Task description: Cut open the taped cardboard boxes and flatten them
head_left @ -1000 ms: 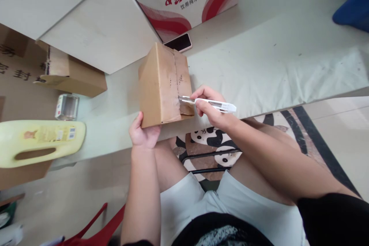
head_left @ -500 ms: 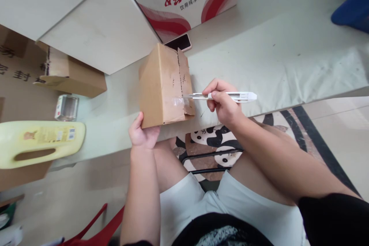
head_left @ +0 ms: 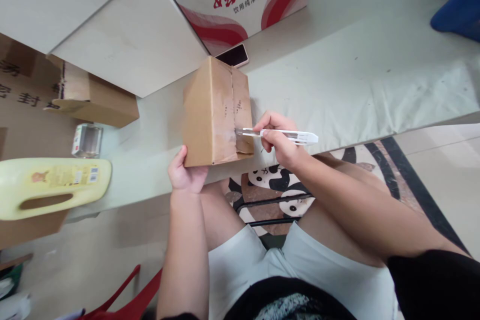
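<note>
A brown cardboard box (head_left: 198, 115) stands near the table's front edge, its taped seam turned to the right. My left hand (head_left: 187, 171) grips the box's lower near corner, thumb on the side and the other fingers hidden beneath. In my right hand (head_left: 279, 139) is a white utility knife (head_left: 296, 137), pinched between thumb and fingers. The blade tip meets the seam in the lower part of the taped face; how deep it goes I cannot tell.
Behind the box lie a phone (head_left: 233, 55) and a white-and-red water carton (head_left: 240, 5). To the left are a yellow jug (head_left: 75, 175), a small clear bottle (head_left: 88, 140) and another cardboard box (head_left: 108, 100). Something blue (head_left: 459, 12) sits at the far right.
My right hand has moved left and slightly down with the utility knife, its blade now lower along the seam. The box has tilted slightly; my left hand keeps its place.
</note>
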Tool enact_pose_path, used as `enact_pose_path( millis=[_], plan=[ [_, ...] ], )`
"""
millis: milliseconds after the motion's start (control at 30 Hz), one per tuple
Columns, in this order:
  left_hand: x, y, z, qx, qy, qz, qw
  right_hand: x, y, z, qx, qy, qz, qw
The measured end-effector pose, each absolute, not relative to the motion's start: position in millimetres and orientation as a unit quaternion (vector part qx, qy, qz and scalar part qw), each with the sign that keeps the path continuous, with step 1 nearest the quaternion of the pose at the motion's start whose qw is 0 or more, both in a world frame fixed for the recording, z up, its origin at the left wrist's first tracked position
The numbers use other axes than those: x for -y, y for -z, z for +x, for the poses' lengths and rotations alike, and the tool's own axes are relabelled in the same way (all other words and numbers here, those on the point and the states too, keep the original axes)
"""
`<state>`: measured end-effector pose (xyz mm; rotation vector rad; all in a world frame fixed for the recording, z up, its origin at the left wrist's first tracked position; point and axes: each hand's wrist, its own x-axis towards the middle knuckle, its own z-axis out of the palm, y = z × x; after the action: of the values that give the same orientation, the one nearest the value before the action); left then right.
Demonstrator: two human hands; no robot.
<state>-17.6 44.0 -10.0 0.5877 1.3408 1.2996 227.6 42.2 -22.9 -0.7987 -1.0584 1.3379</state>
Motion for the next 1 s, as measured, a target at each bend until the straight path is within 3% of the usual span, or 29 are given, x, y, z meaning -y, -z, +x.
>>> enact_pose_path(
  millis=[267, 400, 500, 700, 1000],
  plan=[
    [-47.7, 10.3, -22.6, -0.576, -0.556, 0.264, 0.538, -45.8, 21.2, 227.6, 0.435, -0.608, -0.336, 0.573],
    [-42.2, -4.2, -19.9, -0.604, -0.564, 0.393, 0.403, -47.6, 21.8, 230.5, 0.418, -0.604, -0.339, 0.587],
    [-34.3, -23.2, -12.1, -0.603, -0.492, 0.562, 0.281, -48.0, 22.4, 231.9, 0.436, -0.606, -0.331, 0.577],
    [-30.3, -51.7, 19.0, -0.584, -0.358, 0.662, 0.304, -48.2, 18.5, 232.5, 0.485, -0.596, -0.331, 0.548],
    [-26.3, -37.4, 42.8, -0.601, -0.344, 0.684, 0.23, -47.0, 12.3, 232.9, 0.472, -0.518, -0.435, 0.565]
  ],
)
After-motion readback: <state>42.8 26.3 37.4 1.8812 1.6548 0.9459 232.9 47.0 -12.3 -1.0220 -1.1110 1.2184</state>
